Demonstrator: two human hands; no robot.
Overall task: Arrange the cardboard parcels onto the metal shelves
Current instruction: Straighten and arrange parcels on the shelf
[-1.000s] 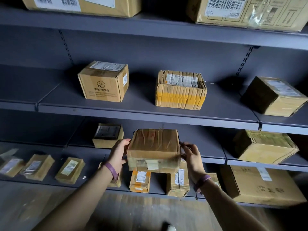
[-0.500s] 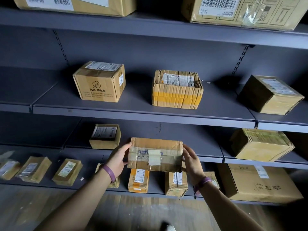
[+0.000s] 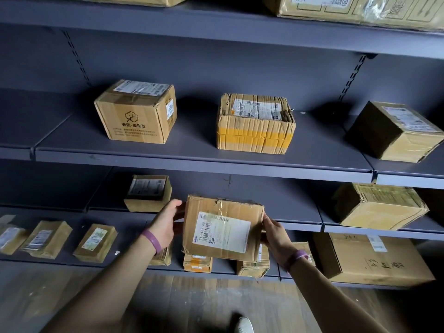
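Cardboard already fills much of the metal shelves (image 3: pixel 192 162). At far left the bottom level carries a row of flat parcels (image 3: pixel 45 239), their labels too small to read. Next along, the middle level holds a printed box (image 3: pixel 135 111) marked 天然·原生态 under a plant emblem, with a side sticker that looks like 6215. Below it a small parcel (image 3: pixel 149 192) sits on the lower level.

The left hand (image 3: pixel 165 222) grips the left edge of the held parcel (image 3: pixel 222 229), fingers tucked behind it, and the right hand (image 3: pixel 274 234) clasps the right edge. This parcel is in the air in front of the lower level, touching no shelf. Its white label faces the camera and begins 862-E14-00; the rest is unreadable.

Above sits a yellow-taped parcel (image 3: pixel 255 124) with a blurred label. Further right are a dark-sided parcel (image 3: pixel 394 132), a crumpled parcel (image 3: pixel 379 205) and a large box (image 3: pixel 372 255) with handwriting I cannot make out.

I judge the work well on: this one parcel is not yet set down, and whether more wait out of view I cannot tell
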